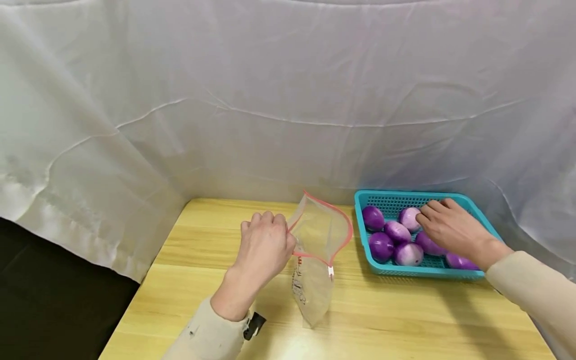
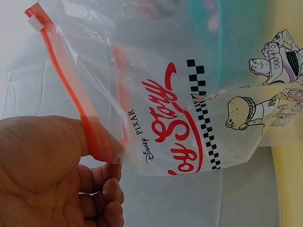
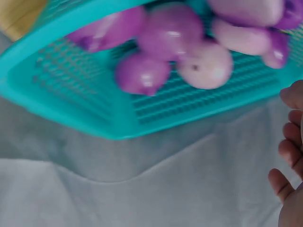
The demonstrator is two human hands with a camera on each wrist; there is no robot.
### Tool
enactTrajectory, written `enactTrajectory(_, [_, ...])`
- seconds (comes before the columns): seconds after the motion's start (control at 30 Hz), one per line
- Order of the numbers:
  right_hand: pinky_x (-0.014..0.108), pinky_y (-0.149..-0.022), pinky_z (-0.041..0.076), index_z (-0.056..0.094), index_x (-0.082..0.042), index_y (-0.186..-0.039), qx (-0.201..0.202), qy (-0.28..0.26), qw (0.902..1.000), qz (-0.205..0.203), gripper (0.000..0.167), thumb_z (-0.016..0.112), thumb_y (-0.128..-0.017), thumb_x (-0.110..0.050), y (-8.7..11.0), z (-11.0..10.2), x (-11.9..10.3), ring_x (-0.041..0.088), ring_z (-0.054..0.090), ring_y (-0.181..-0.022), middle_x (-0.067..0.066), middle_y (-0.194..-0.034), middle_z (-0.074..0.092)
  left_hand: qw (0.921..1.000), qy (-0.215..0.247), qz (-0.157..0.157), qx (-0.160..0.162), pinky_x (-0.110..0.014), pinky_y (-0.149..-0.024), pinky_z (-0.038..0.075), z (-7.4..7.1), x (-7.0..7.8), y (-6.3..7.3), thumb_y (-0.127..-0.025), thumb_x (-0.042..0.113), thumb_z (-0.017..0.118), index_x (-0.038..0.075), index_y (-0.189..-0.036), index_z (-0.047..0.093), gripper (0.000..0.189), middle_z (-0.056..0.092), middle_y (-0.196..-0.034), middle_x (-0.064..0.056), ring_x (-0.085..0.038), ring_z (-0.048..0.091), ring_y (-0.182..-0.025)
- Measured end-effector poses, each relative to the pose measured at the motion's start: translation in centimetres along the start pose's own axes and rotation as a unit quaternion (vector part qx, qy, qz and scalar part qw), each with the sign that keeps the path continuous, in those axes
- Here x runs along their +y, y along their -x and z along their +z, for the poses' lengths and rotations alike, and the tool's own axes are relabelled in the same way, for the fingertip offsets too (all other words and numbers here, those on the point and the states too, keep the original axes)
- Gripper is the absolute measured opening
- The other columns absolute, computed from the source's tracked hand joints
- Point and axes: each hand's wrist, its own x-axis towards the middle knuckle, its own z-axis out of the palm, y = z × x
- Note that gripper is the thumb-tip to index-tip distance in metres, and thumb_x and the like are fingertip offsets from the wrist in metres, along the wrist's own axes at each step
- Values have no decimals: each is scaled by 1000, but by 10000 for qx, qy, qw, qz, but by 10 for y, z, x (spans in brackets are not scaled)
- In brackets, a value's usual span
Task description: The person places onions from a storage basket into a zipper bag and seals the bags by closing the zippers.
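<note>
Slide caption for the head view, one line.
Left hand grips an open clear zip bag while the right hand is over a teal basket of purple onions.

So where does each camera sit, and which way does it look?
Head: on the head, looking forward and down at table, bag and basket; left hand, right hand and sleeves show.
Left wrist: worn there, looking at the bag; left hand shows, pinching its red edge.
Right wrist: worn there, looking at basket and onions; right fingers show.
Head and right wrist share the onions.
</note>
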Motion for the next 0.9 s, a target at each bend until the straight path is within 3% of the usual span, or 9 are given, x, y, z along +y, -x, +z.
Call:
enactTrajectory(0.17, [46, -73, 37, 60, -2, -108, -378, 205, 9986, -294, 24, 41, -94, -4, 20, 19, 7, 35, 49, -92, 16, -106, 61, 9998, -6, 65, 177, -34, -62, 25, 1, 3, 2, -83, 8, 63, 16, -65, 41, 29, 39, -66, 1, -23, 37, -63])
enactTrajectory(0.27, [50, -79, 43, 66, -4, -120, -793, 295, 9955, -421, 34, 52, -90, 0, 34, 27, 10, 36, 54, -104, 15, -121, 66, 9996, -51, 124, 267, -34, -62, 24, 2, 5, 2, -81, 7, 63, 16, -64, 40, 30, 38, -66, 1, -23, 37, -63])
enactTrajectory(0.4, [58, -95, 49, 68, -12, -133, -1481, 464, 9867, -483, 44, 67, -89, -5, 47, 33, 12, 35, 58, -122, 12, -136, 66, 9998, -51, 103, 156, -35, -63, 25, 2, 7, 2, -82, 9, 64, 16, -64, 41, 30, 40, -67, 1, -23, 39, -64])
enactTrajectory(0.57, [62, -107, 46, 64, -17, -141, -2117, 546, 9745, -500, 50, 67, -93, -5, 52, 40, 13, 34, 56, -136, 9, -148, 61, 10000, 2, -20, -76, -36, -65, 27, 0, 9, 3, -84, 11, 65, 16, -66, 43, 29, 42, -69, 1, -23, 39, -67])
enactTrajectory(0.67, [62, -107, 45, 64, -17, -141, -2209, 502, 9728, -485, 52, 68, -92, -2, 55, 46, 14, 35, 56, -136, 9, -148, 61, 9999, 25, -46, -135, -36, -65, 27, 0, 10, 3, -85, 12, 65, 16, -67, 43, 28, 42, -69, 1, -23, 39, -67])
enactTrajectory(0.9, [62, -101, 48, 68, -15, -135, -1869, 240, 9813, -393, 47, 65, -91, 0, 63, 59, 10, 35, 58, -129, 10, -139, 65, 9997, -79, -11, -219, -35, -66, 27, -1, 12, 4, -87, 15, 65, 17, -68, 44, 28, 43, -70, 1, -22, 40, -69])
